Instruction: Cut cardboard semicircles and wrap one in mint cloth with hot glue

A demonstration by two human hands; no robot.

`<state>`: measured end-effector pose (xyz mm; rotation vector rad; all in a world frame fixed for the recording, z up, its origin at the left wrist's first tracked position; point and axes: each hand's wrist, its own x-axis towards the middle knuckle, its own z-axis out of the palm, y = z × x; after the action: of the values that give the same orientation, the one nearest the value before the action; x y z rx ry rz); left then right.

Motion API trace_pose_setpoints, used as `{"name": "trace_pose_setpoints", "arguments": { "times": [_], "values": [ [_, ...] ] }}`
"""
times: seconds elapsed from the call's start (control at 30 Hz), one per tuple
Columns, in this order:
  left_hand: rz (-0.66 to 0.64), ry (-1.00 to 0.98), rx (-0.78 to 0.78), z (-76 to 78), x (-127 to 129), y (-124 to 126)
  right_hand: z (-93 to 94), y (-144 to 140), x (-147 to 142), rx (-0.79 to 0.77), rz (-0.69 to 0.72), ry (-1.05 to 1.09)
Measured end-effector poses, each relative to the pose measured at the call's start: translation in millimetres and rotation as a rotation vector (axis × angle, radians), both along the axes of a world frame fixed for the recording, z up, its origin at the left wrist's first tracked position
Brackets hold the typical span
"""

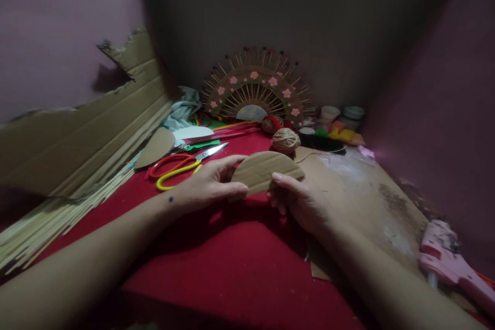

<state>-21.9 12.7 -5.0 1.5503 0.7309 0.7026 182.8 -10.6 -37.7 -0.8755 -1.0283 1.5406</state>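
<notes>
Between my two hands is a small half-round piece of cardboard [263,169], tilted up above the red cloth with its curved edge away from me. My left hand [216,180] grips its left end, thumb on the near face and fingers behind. At the right end my right hand [299,198] pinches it, the thumb lying on the face and the other fingers curled below. Scissors [180,167] with red and yellow handles lie just beyond my left hand, blades pointing right. A ball of twine [286,140] rests behind the cardboard piece.
A flower-decorated stick fan [253,82] stands at the back wall. Thin sticks [73,211] and a large torn cardboard sheet [104,129] line the left. Another cardboard half-round [157,147] lies by the scissors. On the right are a stained board [371,206] and a pink glue gun [444,258].
</notes>
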Motion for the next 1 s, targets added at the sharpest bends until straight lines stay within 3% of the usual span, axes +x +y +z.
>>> {"name": "trace_pose_setpoints", "arguments": {
  "times": [0.17,0.57,0.87,1.0],
  "values": [
    [0.019,0.062,0.056,5.3,-11.5,0.2,3.1,0.9,0.2,0.036,-0.087,0.058],
    [0.052,0.285,0.304,13.1,-12.9,-4.3,4.9,1.3,2.4,0.017,-0.070,0.015],
    [-0.026,0.260,0.167,15.9,-15.7,-7.2,11.8,-9.6,2.1,0.181,-0.092,-0.204],
    [-0.021,0.286,0.208,13.8,-17.1,-6.9,14.9,-12.8,0.9,0.257,-0.135,-0.266]
  ]
}}
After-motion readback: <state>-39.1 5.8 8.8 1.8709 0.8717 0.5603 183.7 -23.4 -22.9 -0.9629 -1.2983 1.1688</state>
